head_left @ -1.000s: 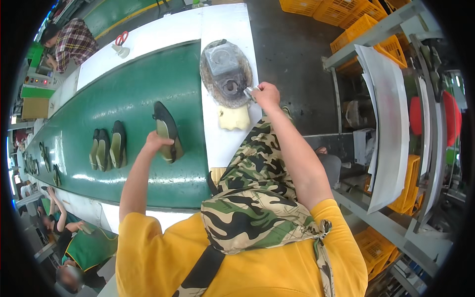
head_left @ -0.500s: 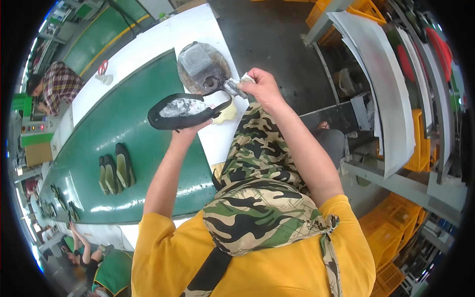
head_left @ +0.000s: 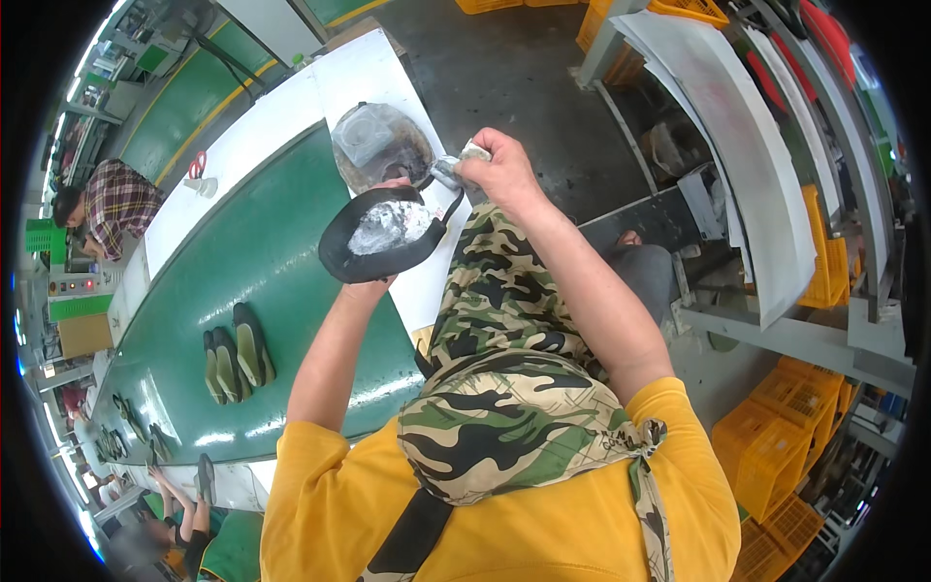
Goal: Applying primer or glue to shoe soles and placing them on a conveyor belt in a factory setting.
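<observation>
My left hand (head_left: pixel 369 287) grips a black shoe (head_left: pixel 339 254) from beneath, its strap end toward my right hand. White, patchy material covers the middle of the face turned up to me. At the strap end my right hand (head_left: pixel 504 177) is closed on a crumpled grey-white rag (head_left: pixel 446 173), which touches or nearly touches the shoe; the exact contact is too small to tell. Just beyond the shoe lies a round, stained dish (head_left: pixel 412 145) with a translucent boxy piece (head_left: pixel 365 138) on it. Some fingers of my left hand are hidden by the shoe.
Three dark shoes (head_left: pixel 254 344) lie on the green belt (head_left: pixel 291 310) to the left. Red-handled scissors (head_left: pixel 198 163) stand on the white table edge (head_left: pixel 281 112). Co-workers (head_left: pixel 121 199) sit far left and lower left. Racked white sheets (head_left: pixel 718 136) and yellow crates (head_left: pixel 766 456) line the right.
The shoe has turned in my left hand and moved slightly right and down, its upturned face tipped more toward me. My right hand has shifted slightly left, still holding the rag.
</observation>
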Motion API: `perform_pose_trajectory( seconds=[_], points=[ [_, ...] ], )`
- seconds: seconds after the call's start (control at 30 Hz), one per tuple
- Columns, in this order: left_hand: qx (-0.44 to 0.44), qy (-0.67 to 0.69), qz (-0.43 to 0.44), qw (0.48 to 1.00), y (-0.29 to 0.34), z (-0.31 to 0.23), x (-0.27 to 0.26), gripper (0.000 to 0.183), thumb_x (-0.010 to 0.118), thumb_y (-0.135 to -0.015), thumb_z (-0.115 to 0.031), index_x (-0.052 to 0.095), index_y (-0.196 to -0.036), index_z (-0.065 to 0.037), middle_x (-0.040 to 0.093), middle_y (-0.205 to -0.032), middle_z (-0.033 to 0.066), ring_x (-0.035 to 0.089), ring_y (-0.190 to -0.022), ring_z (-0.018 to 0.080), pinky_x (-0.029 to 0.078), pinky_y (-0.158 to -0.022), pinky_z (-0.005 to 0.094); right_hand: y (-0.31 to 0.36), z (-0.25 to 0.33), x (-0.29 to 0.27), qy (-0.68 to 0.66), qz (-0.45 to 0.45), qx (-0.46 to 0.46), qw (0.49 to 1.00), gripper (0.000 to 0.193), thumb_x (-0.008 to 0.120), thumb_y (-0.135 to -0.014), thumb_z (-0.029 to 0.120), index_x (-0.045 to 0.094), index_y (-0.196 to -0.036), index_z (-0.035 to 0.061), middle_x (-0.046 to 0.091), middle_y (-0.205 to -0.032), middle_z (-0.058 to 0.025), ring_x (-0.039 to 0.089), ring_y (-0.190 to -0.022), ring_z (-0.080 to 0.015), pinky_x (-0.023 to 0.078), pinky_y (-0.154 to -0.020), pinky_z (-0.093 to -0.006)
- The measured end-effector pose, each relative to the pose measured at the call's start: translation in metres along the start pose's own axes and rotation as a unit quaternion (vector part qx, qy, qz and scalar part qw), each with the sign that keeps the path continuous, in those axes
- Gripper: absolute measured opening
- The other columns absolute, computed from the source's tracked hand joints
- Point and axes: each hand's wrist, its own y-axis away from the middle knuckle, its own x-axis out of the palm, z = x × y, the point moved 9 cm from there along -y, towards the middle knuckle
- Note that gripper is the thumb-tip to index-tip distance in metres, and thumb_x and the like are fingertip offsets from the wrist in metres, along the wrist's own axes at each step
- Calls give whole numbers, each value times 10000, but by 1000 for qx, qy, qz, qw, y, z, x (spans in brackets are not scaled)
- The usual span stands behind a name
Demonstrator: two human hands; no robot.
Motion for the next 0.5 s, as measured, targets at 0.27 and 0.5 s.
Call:
perform_pose_trajectory(
  seconds=[0.27, 0.5],
  points=[
    [27, -41, 14, 999, -5, -4, 23, 555, 710, -767, 25, 491, -1275, -17, 570, -1231, 93, 557, -1131, 166, 466, -964, 308, 18, 30, 7, -88, 13, 31, 996, 124, 674, -761, -2, 559, -796, 33, 579, -745, -8, 531, -656, -73, 420, -589, -237],
    [78, -187, -21, 979, -13, -12, 28, 546, 796, -670, -29, 579, -1171, -15, 643, -1089, 87, 622, -1003, 185, 497, -888, 313, 21, 48, -4, -16, -17, -13, 1000, 121, 675, -759, 14, 567, -814, 17, 570, -741, -4, 517, -652, -67, 413, -577, -234]
  ],
)
